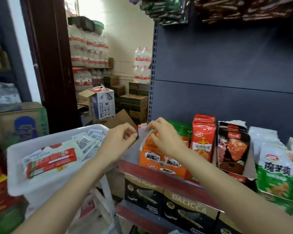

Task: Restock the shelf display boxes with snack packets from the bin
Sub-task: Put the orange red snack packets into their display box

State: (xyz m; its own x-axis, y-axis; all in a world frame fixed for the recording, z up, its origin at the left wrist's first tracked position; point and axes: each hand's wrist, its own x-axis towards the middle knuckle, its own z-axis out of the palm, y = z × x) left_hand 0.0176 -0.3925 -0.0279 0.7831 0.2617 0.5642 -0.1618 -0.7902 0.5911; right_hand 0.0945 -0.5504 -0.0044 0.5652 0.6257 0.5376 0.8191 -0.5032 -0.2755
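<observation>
The person stands at the end of the shelf [152,171] with both hands raised over the orange display box [159,159], the leftmost one on that level. The right hand [164,137] hovers over the box's open top, fingers curled down and pinching what looks like the upper edge of a packet or the box's torn flap; the blur keeps me from saying which. The left hand [121,141] sits just beside it, fingers bent, its fingertips at a thin white-and-red packet [142,130] standing upright at the box's left edge. It seems to pinch that packet, though I can't be sure of the grip. The two hands are close together, nearly touching.

So I'd judge this as the loading step: a packet being slotted into the orange box while the other hand holds the stack or flap out of the way.

The white bin [19,168] stands to the left, just beside the shelf, holding plenty of flat packets [52,159], red-and-white ones on top. The neighbouring red box [203,141] and dark box [232,149] already look full.

Next, I'd expect the packet needs pressing down straight so it stands with the rest, then a hand must swing back to the bin for more. The care needed is keeping the standing row from toppling forward out of the cut front.
</observation>
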